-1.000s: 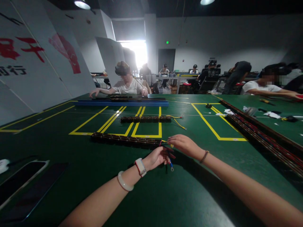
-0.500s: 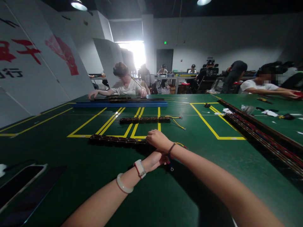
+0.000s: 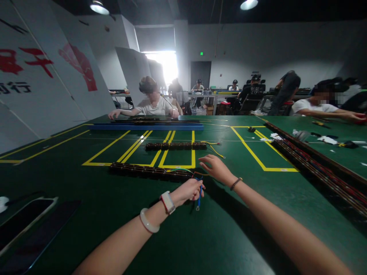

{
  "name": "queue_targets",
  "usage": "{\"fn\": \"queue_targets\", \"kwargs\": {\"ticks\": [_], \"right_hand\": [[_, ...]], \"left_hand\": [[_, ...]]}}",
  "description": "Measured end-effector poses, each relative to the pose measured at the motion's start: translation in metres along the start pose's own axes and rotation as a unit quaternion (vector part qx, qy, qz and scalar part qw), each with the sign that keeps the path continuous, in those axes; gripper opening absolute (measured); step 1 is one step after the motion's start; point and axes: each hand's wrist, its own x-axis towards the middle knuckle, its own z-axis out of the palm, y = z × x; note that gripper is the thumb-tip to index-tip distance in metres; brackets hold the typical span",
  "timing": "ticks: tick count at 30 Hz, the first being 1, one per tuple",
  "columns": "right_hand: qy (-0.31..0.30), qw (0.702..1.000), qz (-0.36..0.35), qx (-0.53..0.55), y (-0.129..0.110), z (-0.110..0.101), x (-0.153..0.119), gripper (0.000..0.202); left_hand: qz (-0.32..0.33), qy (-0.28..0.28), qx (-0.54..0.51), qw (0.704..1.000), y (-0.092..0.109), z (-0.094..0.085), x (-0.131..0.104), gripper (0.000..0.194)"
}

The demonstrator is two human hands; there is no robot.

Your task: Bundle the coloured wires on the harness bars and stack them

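My left hand [image 3: 192, 190] is closed around a blue wire [image 3: 198, 199], whose ring terminal hangs below the fingers. The wire comes from the right end of a long dark wire bundle [image 3: 143, 171] lying on the green table. A thin green wire [image 3: 179, 170] with a ring terminal lies over the bundle's right part. My right hand [image 3: 216, 167] hovers to the right of the bundle's end, fingers apart, with no object visible in it. Behind the hands lies a second dark bundle [image 3: 175, 146] with yellow leads at its right end.
A blue tray [image 3: 149, 127] lies at the far edge before a seated person. Long wire bundles [image 3: 321, 166] run along the right, near paper scraps [image 3: 276, 136]. Yellow tape marks the green table [image 3: 183, 244]. A phone-like device [image 3: 28, 215] lies at left.
My right hand has moved right, off the bundle and away from my left wrist, and its fingers have opened. The green wire now shows on the bundle. The blue wire has shifted slightly left.
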Motion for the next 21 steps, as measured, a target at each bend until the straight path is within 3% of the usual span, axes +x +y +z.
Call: {"fn": "queue_targets", "kwargs": {"ticks": [3,6,12,16,18,21], "right_hand": [[-0.034,0.998,0.015,-0.055,0.024,0.001,-0.027,0.025],[-0.059,0.996,0.006,-0.074,0.035,0.006,-0.046,0.025],[-0.061,0.997,0.014,-0.049,0.035,0.015,-0.054,0.023],[-0.047,0.998,0.021,-0.043,0.035,0.019,-0.055,0.022],[-0.044,0.998,0.021,-0.04,0.034,0.019,-0.056,0.022],[-0.041,0.998,0.02,-0.042,0.033,0.018,-0.057,0.023]], "left_hand": [[0.0,0.003,0.178,0.984,0.01,-0.01,-0.004,0.044],[-0.002,0.014,0.294,0.956,0.017,-0.016,-0.008,0.046],[0.058,0.062,0.37,0.925,0.019,-0.013,-0.012,0.038],[0.048,0.069,0.377,0.922,0.023,-0.01,-0.018,0.038],[0.065,0.104,0.392,0.912,0.03,-0.011,-0.023,0.034],[0.137,0.218,0.427,0.867,0.043,-0.014,-0.032,0.015]]}}
